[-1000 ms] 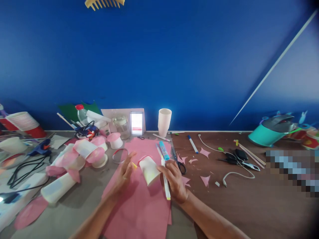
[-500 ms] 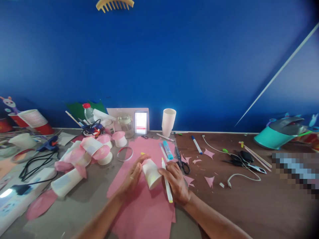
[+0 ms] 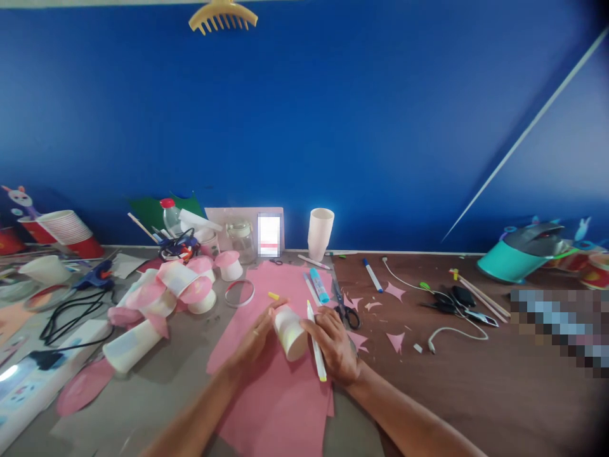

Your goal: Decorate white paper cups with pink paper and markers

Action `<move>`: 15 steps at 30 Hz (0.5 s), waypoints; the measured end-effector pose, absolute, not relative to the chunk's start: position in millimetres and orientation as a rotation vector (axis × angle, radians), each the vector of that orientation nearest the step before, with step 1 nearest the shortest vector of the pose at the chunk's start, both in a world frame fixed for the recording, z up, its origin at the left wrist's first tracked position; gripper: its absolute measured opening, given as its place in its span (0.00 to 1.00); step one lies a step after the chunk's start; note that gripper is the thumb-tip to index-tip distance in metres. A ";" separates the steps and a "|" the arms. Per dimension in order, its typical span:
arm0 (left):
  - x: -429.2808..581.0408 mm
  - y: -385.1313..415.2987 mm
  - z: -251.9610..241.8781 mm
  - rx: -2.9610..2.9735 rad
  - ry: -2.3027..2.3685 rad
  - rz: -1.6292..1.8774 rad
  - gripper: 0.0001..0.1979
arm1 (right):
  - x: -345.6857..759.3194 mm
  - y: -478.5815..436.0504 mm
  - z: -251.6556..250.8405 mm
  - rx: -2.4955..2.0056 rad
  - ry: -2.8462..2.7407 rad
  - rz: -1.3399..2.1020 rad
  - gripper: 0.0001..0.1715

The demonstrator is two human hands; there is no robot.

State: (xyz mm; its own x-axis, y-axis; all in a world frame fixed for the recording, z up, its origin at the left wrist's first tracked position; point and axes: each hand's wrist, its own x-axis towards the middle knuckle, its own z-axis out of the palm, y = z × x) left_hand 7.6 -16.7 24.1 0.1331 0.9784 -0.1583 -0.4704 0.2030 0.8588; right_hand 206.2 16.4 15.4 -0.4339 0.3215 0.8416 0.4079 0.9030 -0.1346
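Note:
A white paper cup point(image 3: 289, 333) with yellow marks lies tilted between my hands, over pink paper point(image 3: 276, 406). My left hand point(image 3: 259, 333) is closed on the cup's left side. In my right hand point(image 3: 335, 343) is a white marker point(image 3: 316, 346) with yellow ends, its tip pointing away from me; the thumb and fingertips also reach the cup's right edge. A small yellow cap point(image 3: 273, 296) lies on the pink paper just beyond the cup.
Decorated cups point(image 3: 181, 282) are heaped at the left, near a power strip point(image 3: 71, 362). Scissors point(image 3: 349, 314), a glue stick point(image 3: 318, 285) and pink scraps point(image 3: 396, 341) lie right of the paper. A white cup stack point(image 3: 320, 231) stands by the wall.
The cup has turned slightly between my hands, and its yellow marks have shifted. Both hands keep their hold. The whole view has shifted a little.

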 end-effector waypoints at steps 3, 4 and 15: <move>8.0 -17.3 25.9 0.707 0.834 1.227 0.26 | 206.8 16.5 14.9 -0.501 -2.064 -0.112 0.25; 8.0 -17.1 26.8 0.708 0.840 1.221 0.26 | 207.0 16.4 14.9 -0.500 -2.069 -0.111 0.25; 8.9 -12.0 34.2 0.780 0.962 1.162 0.35 | 210.6 15.8 12.9 -0.516 -2.103 -0.075 0.24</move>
